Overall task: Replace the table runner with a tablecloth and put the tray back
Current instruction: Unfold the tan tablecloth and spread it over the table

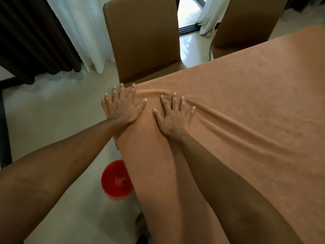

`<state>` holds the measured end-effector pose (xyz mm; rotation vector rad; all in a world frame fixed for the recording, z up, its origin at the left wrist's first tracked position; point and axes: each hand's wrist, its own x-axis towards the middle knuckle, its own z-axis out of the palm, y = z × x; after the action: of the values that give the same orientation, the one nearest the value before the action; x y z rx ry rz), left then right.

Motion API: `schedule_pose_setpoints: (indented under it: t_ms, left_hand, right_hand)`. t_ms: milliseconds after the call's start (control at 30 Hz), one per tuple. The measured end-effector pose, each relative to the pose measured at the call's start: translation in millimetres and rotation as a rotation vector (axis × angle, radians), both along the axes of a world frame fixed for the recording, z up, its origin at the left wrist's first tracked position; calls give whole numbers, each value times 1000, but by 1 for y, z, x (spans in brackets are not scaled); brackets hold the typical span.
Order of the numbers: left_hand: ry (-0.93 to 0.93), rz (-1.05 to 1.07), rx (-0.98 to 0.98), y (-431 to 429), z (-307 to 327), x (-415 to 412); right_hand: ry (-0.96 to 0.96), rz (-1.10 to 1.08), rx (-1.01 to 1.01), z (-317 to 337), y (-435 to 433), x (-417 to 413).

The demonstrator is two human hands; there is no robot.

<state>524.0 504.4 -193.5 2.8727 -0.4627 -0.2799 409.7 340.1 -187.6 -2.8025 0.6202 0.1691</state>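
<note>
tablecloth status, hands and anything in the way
Left hand and right hand flat, pressing the tablecloth near its corner. Folds run from the right hand. No tray in view; red bowl on the floor.

Tan tablecloth (246, 111) spread over table, wrinkled near corner.

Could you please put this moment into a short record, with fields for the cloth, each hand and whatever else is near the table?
tablecloth: brown, spread over the table; a ridge of folds runs from the corner toward the right
left hand: fingers spread, pressing flat on the cloth at the corner
right hand: fingers spread, flat on the cloth at the folds
chairs: brown chair by the corner; second chair further right
red bowl: on the floor beside the table
tray: not in view
table runner: not in view
</note>
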Motion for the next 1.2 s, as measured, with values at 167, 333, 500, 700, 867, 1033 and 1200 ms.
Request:
schedule_pose_setpoints:
  t_ms: [167, 333, 500, 700, 867, 1033, 1200]
  left_hand:
    - [-106, 42, -13, -2, -5, 3]
    - [-109, 42, -42, -4, -4, -2]
    - [-95, 44, -35, -6, -3, -2]
    - [-96, 46, -30, -6, -6, -2]
    - [-107, 49, -17, -6, -6, 0]
    - [-107, 56, -15, -9, -5, -5]
    - [-126, 39, 28, -7, 2, -4]
  right_hand:
    - [0, 73, -3, 0, -6, 63]
    - [5, 279, -21, 4, -37, 99]
    - [86, 173, 27, 20, -76, 133]
    - [-198, 99, -22, 5, 1, 47]
    - [-30, 105, 17, 0, -27, 62]
    - [-60, 120, 179, 27, -67, 80]
    - [-284, -110, 73, 25, -71, -12]
